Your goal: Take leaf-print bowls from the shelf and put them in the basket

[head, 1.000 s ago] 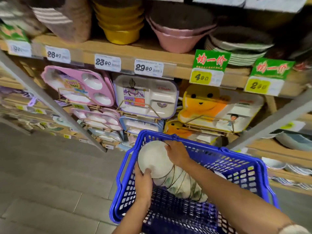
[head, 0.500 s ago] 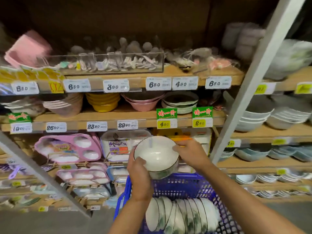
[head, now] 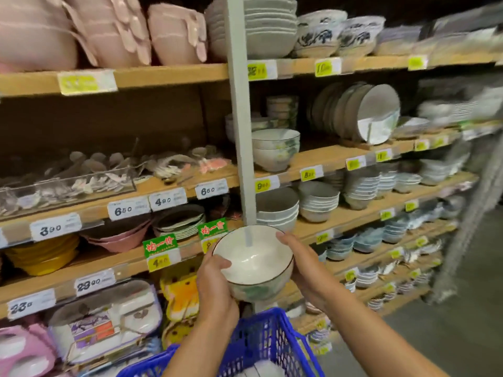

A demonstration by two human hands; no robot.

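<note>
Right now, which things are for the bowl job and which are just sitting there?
For the job:
- leaf-print bowl, held by the left hand and right hand
- blue basket below it
- stack of leaf-print bowls on the shelf

Just sitting there:
- pink bowls
- yellow bowls
- divided trays
- spoon box

One view only, head-mounted, looking forward and slightly down from close in front of the wooden shelves (head: 168, 74), wide-angle bending the white upright (head: 239, 104). Both hands right under the lens at 6 o'clock, blue basket (head: 272, 338) cut off by the bottom edge. Shelf rows running away toward 3 o'clock, blurring there.
</note>
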